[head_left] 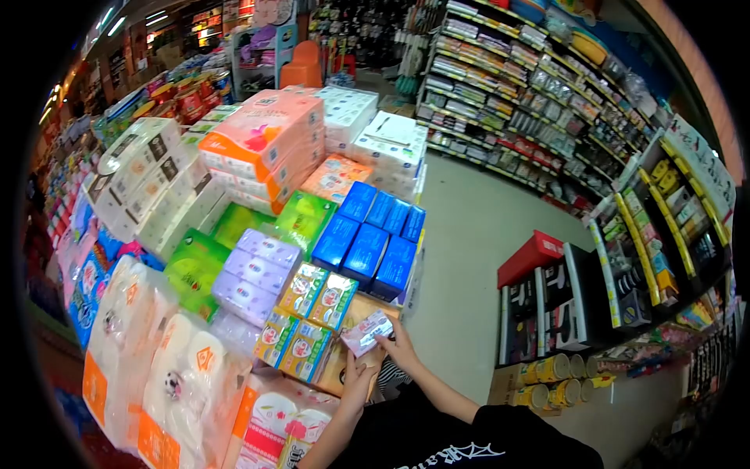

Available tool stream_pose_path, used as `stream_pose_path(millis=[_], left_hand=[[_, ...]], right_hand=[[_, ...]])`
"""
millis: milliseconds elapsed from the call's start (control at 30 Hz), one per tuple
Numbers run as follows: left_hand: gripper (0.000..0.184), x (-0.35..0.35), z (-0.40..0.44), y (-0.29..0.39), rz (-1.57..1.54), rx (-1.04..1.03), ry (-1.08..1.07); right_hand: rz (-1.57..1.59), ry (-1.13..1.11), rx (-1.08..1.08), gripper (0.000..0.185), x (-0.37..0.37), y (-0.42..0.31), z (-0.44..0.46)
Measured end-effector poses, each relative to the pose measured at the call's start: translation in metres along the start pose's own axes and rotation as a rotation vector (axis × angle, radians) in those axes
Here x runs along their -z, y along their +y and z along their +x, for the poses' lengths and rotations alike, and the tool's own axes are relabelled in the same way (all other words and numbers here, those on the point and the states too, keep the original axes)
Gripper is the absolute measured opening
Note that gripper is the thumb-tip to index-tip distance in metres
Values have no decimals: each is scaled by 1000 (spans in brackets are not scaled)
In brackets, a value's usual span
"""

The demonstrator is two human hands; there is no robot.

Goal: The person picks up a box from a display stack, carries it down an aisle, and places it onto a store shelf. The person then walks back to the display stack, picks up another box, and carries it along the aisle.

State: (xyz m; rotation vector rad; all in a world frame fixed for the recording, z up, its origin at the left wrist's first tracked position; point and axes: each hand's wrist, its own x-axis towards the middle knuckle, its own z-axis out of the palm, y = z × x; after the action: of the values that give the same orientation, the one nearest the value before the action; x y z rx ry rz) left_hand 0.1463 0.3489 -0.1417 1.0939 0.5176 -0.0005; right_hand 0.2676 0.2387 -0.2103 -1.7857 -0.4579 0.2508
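Note:
A small pink-and-white plastic packet [366, 334] with printed lettering is held in front of my body, above a tan cardboard surface [361, 309]. My left hand [358, 381] grips its lower edge from the near side. On the right edge, my right hand [401, 349] has its fingers closed on the same packet. Just left of the packet are several yellow-and-blue printed packs [305, 348] in clear wrap. Dark blue boxes [364, 248] stand in rows beyond it.
Purple tissue packs [248, 270], green packs [193, 270] and large toilet-roll bundles [187, 391] fill the display to the left. Orange-and-pink packs [269, 133] are stacked farther back. An aisle floor [465, 234] runs along the right, beside stocked shelves [516, 94] and a low rack [547, 297].

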Motion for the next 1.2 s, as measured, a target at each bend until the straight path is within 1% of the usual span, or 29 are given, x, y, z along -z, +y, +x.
stream_pose_path(millis=[67, 100, 133, 167, 233, 300, 367, 400, 500, 533, 567, 633, 767, 833, 867, 900, 967, 1033, 1100, 1133, 1167, 1200], left_hand=[[78, 0, -10, 15, -24, 25, -28], [78, 0, -14, 26, -93, 75, -30], [78, 0, -13, 33, -163, 125, -33], [78, -1, -12, 31, -169, 129, -57], [75, -4, -14, 25, -228, 70, 26], [74, -8, -16, 16, -301, 83, 17], [74, -7, -13, -1, -321, 8, 6], [74, -14, -22, 14, -333, 98, 37], [75, -12, -15, -3, -288, 45, 59], [75, -11, -16, 2, -326, 87, 67], [75, -8, -16, 3, -333, 35, 21], [74, -10, -21, 21, -328, 54, 17], [74, -16, -15, 6, -304, 23, 80], [74, -15, -20, 16, -332, 46, 38], [74, -13, -18, 14, -262, 53, 46], [74, -12, -15, 11, -266, 48, 54], [74, -12, -13, 3, -227, 55, 58], [74, -10, -14, 3, -224, 3, 54], [71, -10, -14, 4, -227, 78, 24], [70, -8, -8, -11, -205, 57, 17], [72, -6, 0, -30, -154, 30, 40], [74, -6, -2, -16, -191, 49, 31]], right_hand=[[-18, 37, 10, 58, -1, 0, -4], [-19, 54, 21, 58, -1, -5, -3], [16, 20, -66, 58, 0, -11, -3], [-2, 38, -66, 58, -1, -15, -3], [122, 129, -71, 55, -9, -17, -5], [45, 144, -103, 56, -9, -11, -8], [62, 142, -118, 56, -9, 3, -7], [90, 103, -184, 56, -7, 11, -5], [120, 110, -139, 54, -6, 14, -4], [243, 75, -173, 52, -6, 4, -3], [198, 80, -231, 52, -4, 7, -4], [160, 63, -127, 53, -2, 9, -2], [150, 55, -142, 54, 0, 10, 3], [192, -22, -281, 52, 7, -5, 5], [200, -52, -287, 52, 9, -13, 7], [200, -62, -284, 52, 13, -10, 10], [146, -176, -301, 52, 24, 3, 16], [139, -202, -280, 50, 26, 12, 17], [194, -177, -335, 48, 29, 13, 22], [193, -197, -311, 48, 30, 12, 22], [223, -203, -350, 47, 32, 11, 21], [254, -204, -390, 46, 33, 10, 27]])
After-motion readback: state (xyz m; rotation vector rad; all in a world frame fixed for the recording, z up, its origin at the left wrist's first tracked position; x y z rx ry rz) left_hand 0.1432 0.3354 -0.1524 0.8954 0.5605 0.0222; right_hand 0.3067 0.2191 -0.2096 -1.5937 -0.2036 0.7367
